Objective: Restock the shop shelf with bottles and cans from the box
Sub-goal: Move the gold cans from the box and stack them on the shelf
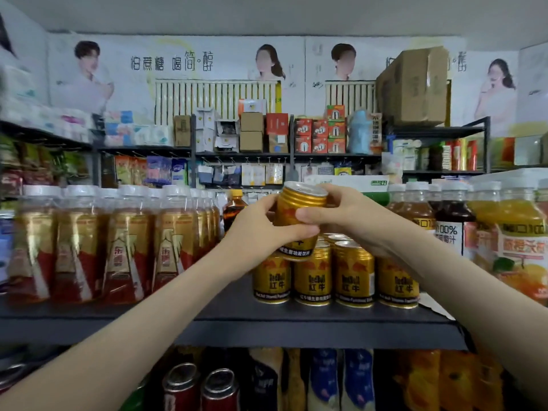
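A gold Red Bull can (298, 213) is held up in front of the shelf, tilted with its top leaning right. My left hand (261, 229) grips its lower body, thumb across the front. My right hand (347, 213) holds its upper part from the right, fingers curled round the top. Just below, several matching gold cans (335, 275) stand in a row on the dark shelf board (296, 324), with more behind them. The box is not in view.
Left of the cans stand rows of brown drink bottles with white caps (124, 244); a gap of bare shelf lies between them and the cans. Orange juice bottles (516, 232) fill the right. Cans and bottles (219, 387) line the shelf below. Stocked shelves stand behind.
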### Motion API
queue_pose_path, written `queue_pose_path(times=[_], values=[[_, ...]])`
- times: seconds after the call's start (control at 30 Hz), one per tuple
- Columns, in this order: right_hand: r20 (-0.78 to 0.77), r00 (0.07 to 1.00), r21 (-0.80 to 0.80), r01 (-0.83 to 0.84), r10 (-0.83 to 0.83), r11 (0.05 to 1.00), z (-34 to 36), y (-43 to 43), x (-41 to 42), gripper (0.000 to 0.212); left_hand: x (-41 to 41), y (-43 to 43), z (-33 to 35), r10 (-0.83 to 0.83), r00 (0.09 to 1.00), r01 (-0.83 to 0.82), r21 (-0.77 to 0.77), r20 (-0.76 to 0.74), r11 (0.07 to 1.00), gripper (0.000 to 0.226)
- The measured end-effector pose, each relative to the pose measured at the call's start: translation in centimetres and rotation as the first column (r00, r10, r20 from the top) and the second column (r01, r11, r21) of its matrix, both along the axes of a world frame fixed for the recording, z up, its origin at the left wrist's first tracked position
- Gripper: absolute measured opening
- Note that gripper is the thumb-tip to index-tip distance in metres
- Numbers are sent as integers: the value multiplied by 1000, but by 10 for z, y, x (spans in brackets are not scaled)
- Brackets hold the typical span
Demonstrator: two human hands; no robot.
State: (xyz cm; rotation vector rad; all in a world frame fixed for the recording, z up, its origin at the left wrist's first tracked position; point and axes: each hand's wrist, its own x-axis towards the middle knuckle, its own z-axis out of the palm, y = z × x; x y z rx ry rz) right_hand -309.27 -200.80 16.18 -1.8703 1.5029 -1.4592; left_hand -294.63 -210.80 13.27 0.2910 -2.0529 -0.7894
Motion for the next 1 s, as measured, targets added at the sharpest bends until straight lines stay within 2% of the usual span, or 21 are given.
queue_pose_path(times=[0.07, 0.17, 0.2, 0.3, 0.4, 0.47, 0.57, 0.63, 0.73, 0.8, 0.87, 0.9, 0.93, 1.0], values=[[39, 999, 4, 10, -10, 1000, 5, -22, -1, 47, 7, -11, 1, 4, 998, -2, -20, 66, 1000, 61], [115, 988, 12, 104, -105, 994, 10, -56, -9, 42, 12, -31, -15, 178, 961, -158, -105, 214, 982, 99], [134, 982, 28, 131, -133, 991, 11, -67, -13, 44, 13, -37, -23, 214, 944, -195, -100, 250, 976, 104], [141, 969, 90, 192, -203, 977, 14, -98, -28, 43, 11, -50, -43, 178, 947, -178, -24, 267, 984, 83], [104, 958, 141, 252, -267, 957, 17, -124, -40, 41, 9, -59, -49, 189, 940, -182, -51, 286, 982, 73], [48, 955, 175, 282, -294, 943, 21, -137, -46, 44, 7, -64, -48, 185, 941, -178, -53, 283, 983, 73], [-25, 958, 227, 285, -287, 931, 28, -152, -51, 34, 3, -67, -47, 131, 948, -133, -14, 290, 991, 71], [-43, 960, 248, 278, -276, 928, 31, -159, -52, 35, -1, -68, -46, 123, 945, -122, -20, 303, 992, 73], [-43, 966, 262, 258, -255, 930, 29, -171, -52, 40, -5, -71, -45, 171, 942, -154, -81, 287, 985, 83], [-73, 968, 283, 250, -240, 926, 27, -179, -55, 49, -4, -71, -44, 206, 936, -160, -175, 285, 972, 92], [-173, 956, 273, 277, -236, 921, 24, -182, -58, 57, -2, -70, -44, 221, 928, -121, -319, 299, 940, 90], [-271, 929, 236, 318, -252, 918, 23, -182, -60, 63, 0, -70, -45, 227, 924, -88, -407, 307, 909, 87], [-392, 879, 175, 359, -270, 917, 22, -181, -62, 71, 1, -71, -46, 237, 919, -51, -499, 316, 865, 85], [-634, 718, -5, 366, -286, 931, 20, -177, -62, 86, 3, -73, -48, 255, 907, 19, -637, 335, 771, 84]])
